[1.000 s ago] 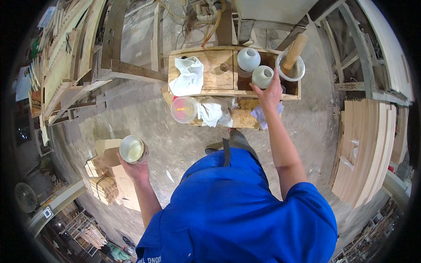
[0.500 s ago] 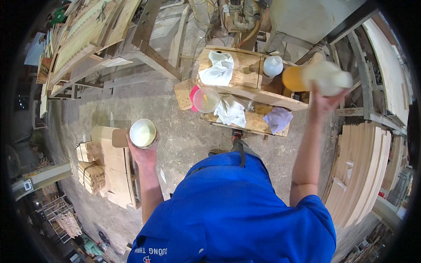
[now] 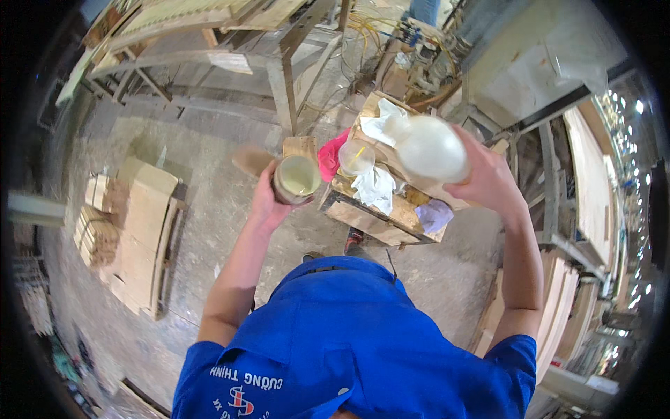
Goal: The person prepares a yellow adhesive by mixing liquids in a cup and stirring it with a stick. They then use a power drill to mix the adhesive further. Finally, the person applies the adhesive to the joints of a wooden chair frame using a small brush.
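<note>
Milky plastic bottle (image 3: 427, 148) tilted; round cup (image 3: 297, 179) upright.

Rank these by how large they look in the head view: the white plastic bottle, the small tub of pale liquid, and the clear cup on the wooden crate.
1. White plastic bottle, held up in the right hand; its nearness to the camera may enlarge it.
2. Small tub of pale liquid, in the left hand.
3. Clear cup, slightly smaller; close to the tub, so unsure.

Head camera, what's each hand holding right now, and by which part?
The left hand grips a small open cup around its side. The right hand holds a tilted white plastic bottle by its bottom end.
</note>
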A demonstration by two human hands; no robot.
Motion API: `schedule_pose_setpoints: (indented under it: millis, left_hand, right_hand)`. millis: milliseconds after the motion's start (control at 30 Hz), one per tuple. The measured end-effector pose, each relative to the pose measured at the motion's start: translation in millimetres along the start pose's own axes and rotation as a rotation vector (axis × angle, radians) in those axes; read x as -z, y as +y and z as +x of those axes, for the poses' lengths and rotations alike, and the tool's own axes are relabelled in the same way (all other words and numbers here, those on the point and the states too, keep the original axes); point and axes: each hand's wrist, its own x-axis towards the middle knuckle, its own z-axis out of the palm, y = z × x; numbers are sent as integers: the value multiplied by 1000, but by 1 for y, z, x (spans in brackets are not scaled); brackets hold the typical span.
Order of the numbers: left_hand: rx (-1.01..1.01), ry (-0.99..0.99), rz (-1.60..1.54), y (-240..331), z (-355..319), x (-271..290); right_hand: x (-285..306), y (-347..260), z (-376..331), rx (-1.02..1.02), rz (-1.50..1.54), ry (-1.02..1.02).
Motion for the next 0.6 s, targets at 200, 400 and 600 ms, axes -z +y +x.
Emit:
schedule_pose_setpoints:
  millis: [200,400,600]
  left_hand:
    - [111,-159,-51,-17,0,-10]
    - [152,-135,-151,-29,-8,-3]
    - [174,-209,-226,-41,-8,17]
  right_hand:
    - [31,-80,36,241,-511,-414]
    - [50,-141,63,190,-659,-711]
    - [50,-182,78,220,-814,-839]
